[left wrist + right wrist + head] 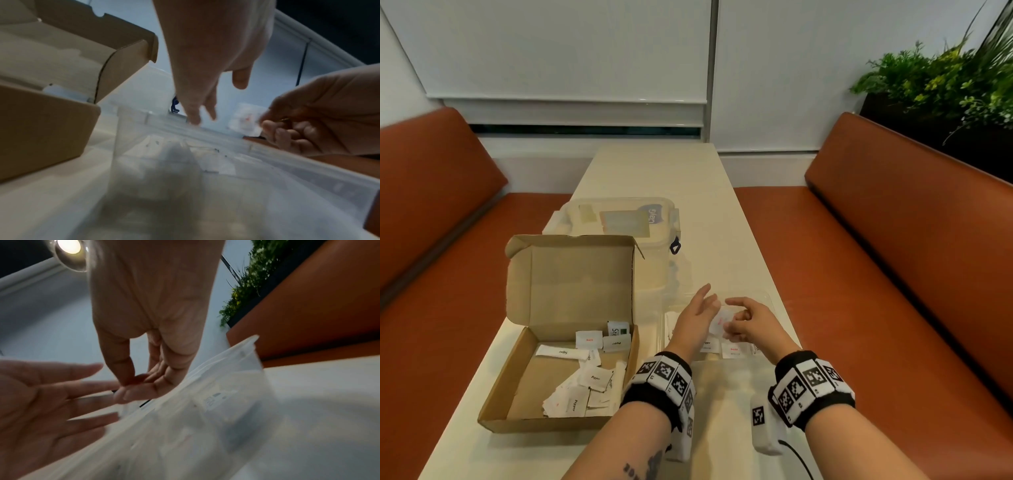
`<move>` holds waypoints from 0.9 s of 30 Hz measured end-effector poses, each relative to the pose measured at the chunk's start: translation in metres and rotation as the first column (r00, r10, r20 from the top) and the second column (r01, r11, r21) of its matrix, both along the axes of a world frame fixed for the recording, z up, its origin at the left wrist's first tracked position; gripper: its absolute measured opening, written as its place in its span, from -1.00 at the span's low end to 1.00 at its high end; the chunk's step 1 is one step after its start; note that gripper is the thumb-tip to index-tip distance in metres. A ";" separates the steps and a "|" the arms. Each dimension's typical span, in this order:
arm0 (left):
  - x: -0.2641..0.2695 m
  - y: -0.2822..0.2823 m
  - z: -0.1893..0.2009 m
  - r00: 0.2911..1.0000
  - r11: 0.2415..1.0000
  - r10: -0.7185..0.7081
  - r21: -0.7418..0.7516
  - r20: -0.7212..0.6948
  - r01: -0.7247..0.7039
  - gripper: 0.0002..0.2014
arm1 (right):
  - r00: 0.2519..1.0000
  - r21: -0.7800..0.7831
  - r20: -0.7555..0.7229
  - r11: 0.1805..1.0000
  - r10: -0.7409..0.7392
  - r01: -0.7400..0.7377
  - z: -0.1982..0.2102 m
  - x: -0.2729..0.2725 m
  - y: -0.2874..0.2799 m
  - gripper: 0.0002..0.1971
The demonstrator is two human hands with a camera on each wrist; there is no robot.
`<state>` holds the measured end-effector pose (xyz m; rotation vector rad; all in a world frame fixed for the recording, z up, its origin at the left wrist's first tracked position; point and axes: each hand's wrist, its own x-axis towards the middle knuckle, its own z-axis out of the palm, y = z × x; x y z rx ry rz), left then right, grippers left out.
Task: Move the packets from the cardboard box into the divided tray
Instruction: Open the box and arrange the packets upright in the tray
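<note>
An open cardboard box (517,370) lies on the table's left half with several white packets (594,377) inside. To its right stands the clear divided tray (768,298), with a few packets (732,350) in its near compartments. Above the tray my right hand (729,318) pinches a white packet (719,322) with red print; the same packet (245,120) shows in the left wrist view, at the right hand's fingertips (267,125). My left hand (705,301) hovers just left of it, fingers straight (195,113) and holding nothing. The right wrist view is blurred and the packet is hidden there.
A clear lidded plastic container (619,222) stands behind the box. Orange bench seats (893,274) flank the narrow table (661,171), with green plants (945,75) at the far right. The table's edges run close beside the box and the tray.
</note>
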<state>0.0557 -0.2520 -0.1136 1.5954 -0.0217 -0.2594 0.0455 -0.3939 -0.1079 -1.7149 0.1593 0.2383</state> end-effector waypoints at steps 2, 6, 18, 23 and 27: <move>0.001 0.005 -0.005 0.983 0.953 0.137 0.255 0.121 -0.164 -0.55 | 1.000 -0.084 0.001 0.996 -0.015 0.015 -0.003 -0.001 -0.005 -0.77; 0.002 0.022 -0.017 0.951 0.736 0.241 0.601 0.195 -0.310 -0.44 | 0.999 -0.406 0.028 0.914 0.025 -0.011 -0.006 -0.006 -0.014 -0.86; -0.005 0.026 -0.028 0.954 0.562 0.120 0.774 0.274 -0.293 -0.52 | 0.996 -0.522 0.043 0.852 0.075 -0.042 -0.016 -0.003 0.001 -0.79; -0.003 0.017 -0.030 0.950 0.806 -0.035 0.570 0.310 -0.157 -0.75 | 0.991 -0.221 0.130 0.974 -0.027 0.056 -0.007 -0.004 0.000 -0.96; 0.001 0.011 -0.028 0.948 0.895 -0.006 0.424 0.320 -0.137 -0.85 | 0.995 -0.181 0.103 0.983 0.007 0.012 0.002 -0.003 0.000 -0.88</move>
